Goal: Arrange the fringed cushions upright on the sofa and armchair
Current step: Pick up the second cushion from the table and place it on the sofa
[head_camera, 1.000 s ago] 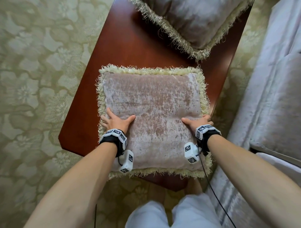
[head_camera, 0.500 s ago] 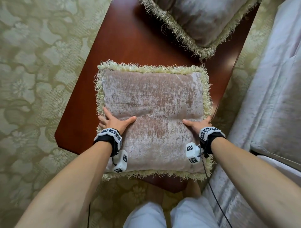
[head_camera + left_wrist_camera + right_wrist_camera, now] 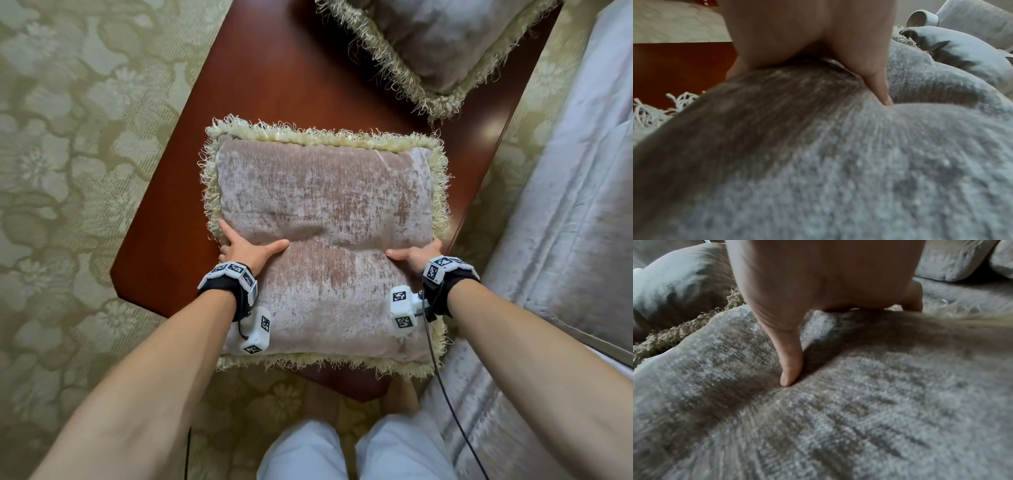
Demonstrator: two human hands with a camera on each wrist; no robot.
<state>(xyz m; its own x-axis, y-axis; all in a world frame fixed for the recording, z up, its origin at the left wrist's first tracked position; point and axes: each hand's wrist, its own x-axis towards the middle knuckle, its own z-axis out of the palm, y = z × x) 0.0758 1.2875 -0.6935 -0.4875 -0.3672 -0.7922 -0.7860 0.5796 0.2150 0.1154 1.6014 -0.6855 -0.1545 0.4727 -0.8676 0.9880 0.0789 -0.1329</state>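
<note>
A pinkish-grey velvet cushion (image 3: pixel 322 219) with a cream fringe is held over the near end of a red-brown wooden table (image 3: pixel 260 89). My left hand (image 3: pixel 245 250) grips its left edge, thumb pressed on top, fingers tucked under the side. My right hand (image 3: pixel 416 255) grips the right edge the same way. In the left wrist view the thumb dents the cushion (image 3: pixel 838 162); in the right wrist view the thumb likewise digs into the cushion (image 3: pixel 838 418). A second fringed cushion (image 3: pixel 442 44) lies on the table's far end.
A pale grey sofa (image 3: pixel 575 219) runs along the right, close to the table. Green floral carpet (image 3: pixel 68 171) covers the floor to the left. My legs in white trousers (image 3: pixel 356 452) stand at the table's near end. A cable (image 3: pixel 445 387) hangs from my right wrist.
Both hands have tightened on the cushion's sides and raised it; a crease has formed across its middle between the thumbs, and its near edge has come up toward me.
</note>
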